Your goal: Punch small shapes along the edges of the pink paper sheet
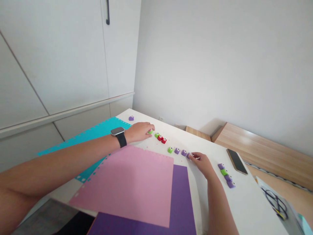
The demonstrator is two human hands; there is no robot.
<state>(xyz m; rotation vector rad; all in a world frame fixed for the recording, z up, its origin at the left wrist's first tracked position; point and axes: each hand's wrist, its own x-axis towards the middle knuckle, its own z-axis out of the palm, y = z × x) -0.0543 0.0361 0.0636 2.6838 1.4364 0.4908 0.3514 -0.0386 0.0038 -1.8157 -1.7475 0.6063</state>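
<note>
My left hand (140,130), with a watch (118,131) on its wrist, has its fingers closed around a small green craft punch (150,131) on the white table. Just beyond it stand another green punch (156,135) and two red punches (162,139) in a row. Farther right, my right hand (201,163) pinches a purple punch (189,155), partly hidden by the fingers. That one ends a line with a green punch (170,149) and two purple punches (180,151). A lone purple punch (131,118) sits near the far corner.
Pink paper (132,182) overlaps purple paper (182,195) and blue paper (97,132); the pink and blue edges have punched shapes. Several more punches (226,176) line up at right, near a phone (236,161). Beyond the table are wooden furniture (264,148) and a dark cable (275,200).
</note>
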